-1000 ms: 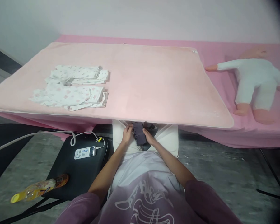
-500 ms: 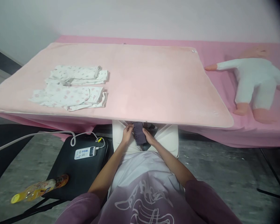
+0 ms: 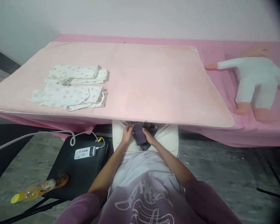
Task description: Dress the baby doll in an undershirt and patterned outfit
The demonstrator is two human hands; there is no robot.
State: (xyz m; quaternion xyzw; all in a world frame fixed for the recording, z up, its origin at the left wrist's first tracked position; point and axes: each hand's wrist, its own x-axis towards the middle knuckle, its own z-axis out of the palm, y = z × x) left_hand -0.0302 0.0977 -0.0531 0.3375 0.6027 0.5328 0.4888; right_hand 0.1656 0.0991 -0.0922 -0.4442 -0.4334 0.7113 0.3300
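Low over my lap, under the table's front edge, a phone (image 3: 139, 134) with a dark purplish screen is held between both hands. My left hand (image 3: 127, 134) closes on its left side, thumb and fingers at the upper edge. Along the right side my right hand (image 3: 148, 136) grips it, the fingers partly hidden beneath. Small marks run down the left part of the screen, too small to read.
Two folded baby garments (image 3: 77, 74) (image 3: 70, 96) lie on the pink mat (image 3: 151, 84). A doll (image 3: 256, 81) in white lies at the right. On a black chair (image 3: 79, 174) to my left are a power bank (image 3: 85, 152) with a white cable (image 3: 49, 133) and a bottle (image 3: 39, 189).
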